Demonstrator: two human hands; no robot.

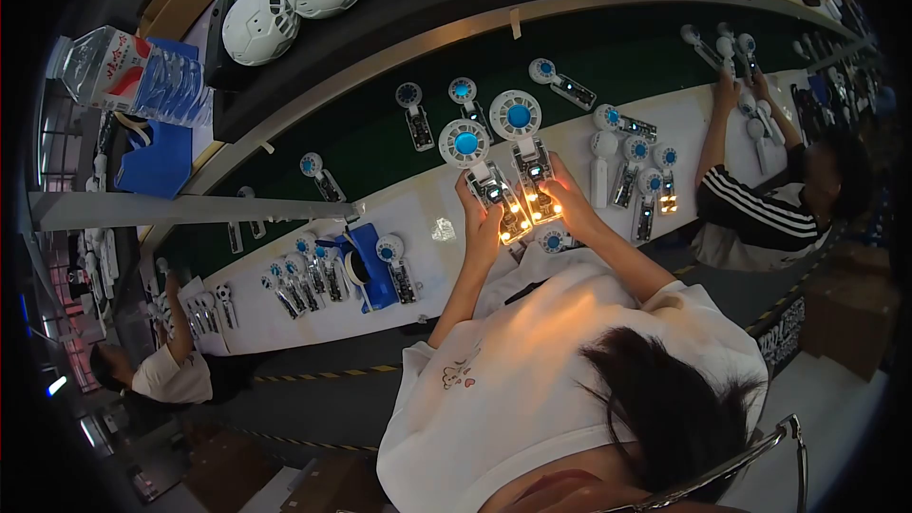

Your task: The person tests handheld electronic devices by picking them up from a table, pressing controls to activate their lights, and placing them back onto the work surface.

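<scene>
Two fans in play, one per hand: left hand (480, 217) clamped on left fan (465, 143), right hand (567, 198) on right fan (519, 116), side by side above counter (432, 228). Round white plastic heads, blue centers, bare circuitry, orange lights glowing. Three more fans behind, five to right. One clear ribbed bottle (142, 76) up left, metal bar (190, 210) cutting across view, two co-workers nearby.

Red-and-white bottle label (123, 66) with characters and dark panel (781, 334) with white lettering, both illegible.
</scene>
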